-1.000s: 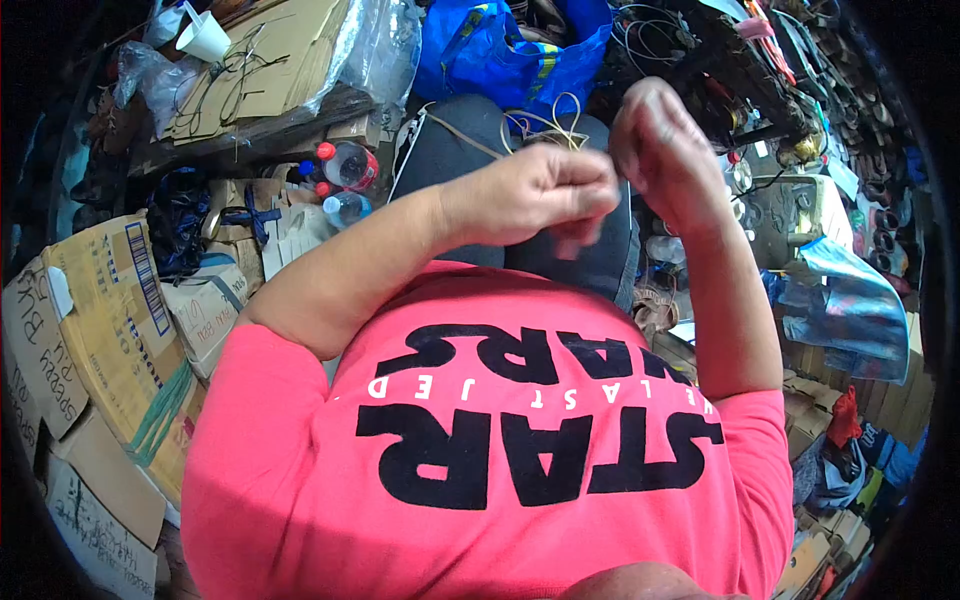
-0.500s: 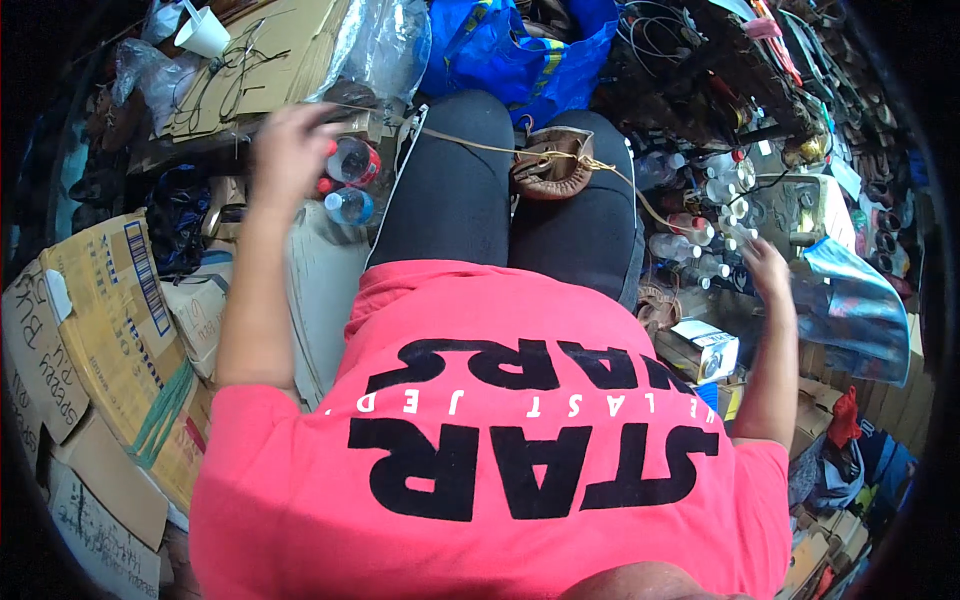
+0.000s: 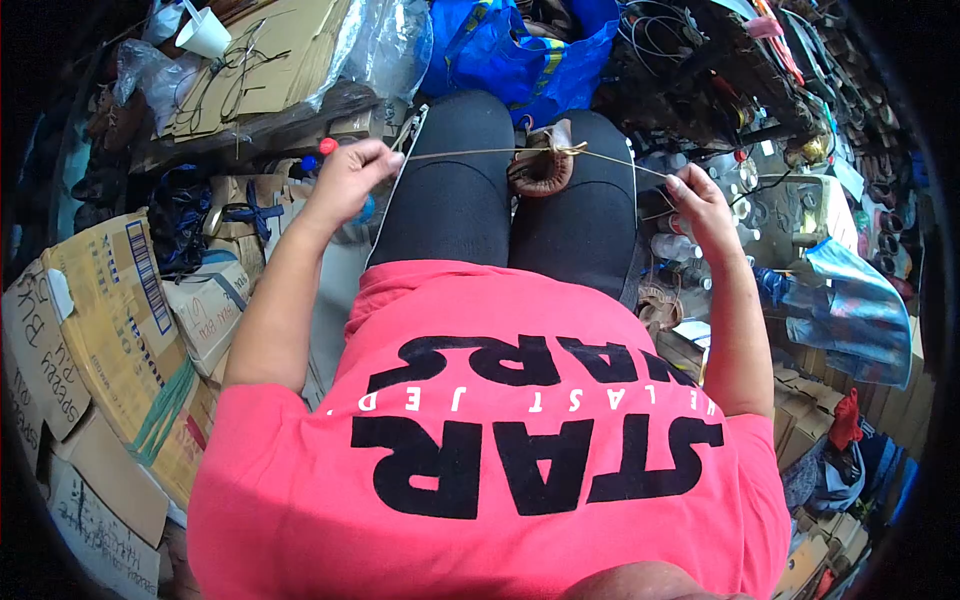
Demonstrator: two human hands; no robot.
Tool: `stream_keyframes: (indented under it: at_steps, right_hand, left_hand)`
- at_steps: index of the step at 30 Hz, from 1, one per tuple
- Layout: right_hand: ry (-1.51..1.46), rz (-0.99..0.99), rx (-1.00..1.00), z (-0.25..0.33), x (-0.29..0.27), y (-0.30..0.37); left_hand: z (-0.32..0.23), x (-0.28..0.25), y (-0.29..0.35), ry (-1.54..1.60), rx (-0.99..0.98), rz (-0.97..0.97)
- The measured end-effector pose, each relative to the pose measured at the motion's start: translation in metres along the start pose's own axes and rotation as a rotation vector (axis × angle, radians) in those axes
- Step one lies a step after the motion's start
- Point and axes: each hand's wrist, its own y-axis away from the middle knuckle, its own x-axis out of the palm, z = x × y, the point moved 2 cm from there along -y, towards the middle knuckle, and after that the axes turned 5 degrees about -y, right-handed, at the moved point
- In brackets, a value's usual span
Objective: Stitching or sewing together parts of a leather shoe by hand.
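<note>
A brown leather piece with a gathered, stitched edge, like a moccasin shoe upper point(image 3: 542, 176), sits between my knees. Tan thread point(image 3: 462, 153) runs out from it to both sides, fairly straight. At its left end my left hand point(image 3: 352, 182) is closed, pinching the thread beside my left knee. On the other side my right hand point(image 3: 704, 210) has its fingers closed on the other thread end, just past my right knee. Whether a needle is in either hand is too small to tell.
A blue bag point(image 3: 520, 60) stands beyond my knees. Flat cardboard point(image 3: 270, 70) lies at the far left, with a white cup point(image 3: 203, 33) on it. Boxes point(image 3: 110, 310) crowd my left side. Several plastic bottles point(image 3: 680, 247) stand on the right, near a blue plastic sheet point(image 3: 850, 310).
Both hands have come inward, the left rightward and slightly down, the right leftward and up. The right thread has gone from sagging to straight. The leather piece looks narrower and turned.
</note>
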Motion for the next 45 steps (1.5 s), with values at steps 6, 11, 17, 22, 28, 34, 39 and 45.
stream_keyframes:
  at_steps: [6, 11, 17, 22, 28, 34, 39, 45]
  right_hand:
    - [0.189, -0.087, 0.062, 0.005, -0.015, 0.0]
    - [0.248, -0.067, -0.002, 0.011, -0.03, 0.004]
    - [0.512, -0.118, -0.427, 0.057, 0.019, 0.002]
    - [0.628, 0.08, -0.547, 0.072, 0.086, -0.011]
    - [0.3, 0.157, -0.357, 0.049, 0.075, -0.019]
    - [-0.31, 0.269, -0.054, 0.031, 0.052, -0.012]
    - [-0.072, 0.076, -0.034, 0.02, 0.043, -0.005]
    - [0.327, 0.057, -0.426, 0.014, 0.057, -0.001]
  left_hand:
    - [-0.015, 0.005, -0.011, 0.085, -0.101, 0.057]
    - [-0.025, -0.002, -0.01, -0.195, 0.068, 0.031]
    - [-0.091, 0.044, -0.036, -0.397, 0.431, -0.051]
    - [-0.098, 0.112, -0.078, -0.309, 0.352, 0.261]
    - [-0.086, 0.14, -0.096, -0.052, 0.241, 0.428]
    - [-0.08, 0.146, -0.095, -0.012, 0.142, 0.439]
    - [-0.093, 0.124, -0.067, -0.279, 0.304, 0.187]
    - [-0.097, 0.109, -0.041, -0.38, 0.236, 0.237]
